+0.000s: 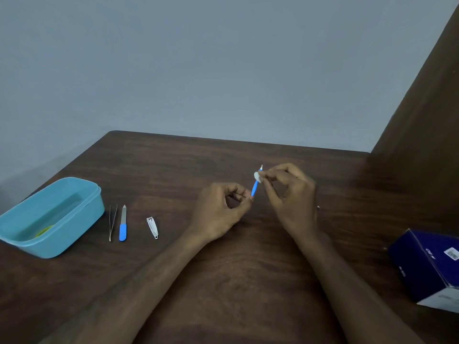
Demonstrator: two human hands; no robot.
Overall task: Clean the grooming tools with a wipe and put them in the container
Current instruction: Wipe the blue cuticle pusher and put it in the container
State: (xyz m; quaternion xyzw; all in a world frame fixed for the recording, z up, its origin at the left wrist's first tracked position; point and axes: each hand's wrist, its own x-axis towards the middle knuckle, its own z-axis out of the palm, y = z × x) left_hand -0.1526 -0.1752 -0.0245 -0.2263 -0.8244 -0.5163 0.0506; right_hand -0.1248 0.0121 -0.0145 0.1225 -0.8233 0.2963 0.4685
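Now the left hand (pixel 221 207) pinches the blue-handled tool's (pixel 254 187) lower end above the table's (pixel 248 269) middle while the right hand (pixel 288 192) pinches what looks like a small wipe (pixel 257 177) round its metal tip, so a hard rub could flick it loose.

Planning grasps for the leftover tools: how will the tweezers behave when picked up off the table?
The tweezers look thin and lie flat on the table, so probably light but awkward to get fingers under. The two arms look splayed at the far end, so a pinch would likely spring them together. Bare metal, possibly slippery. Unlikely to roll.
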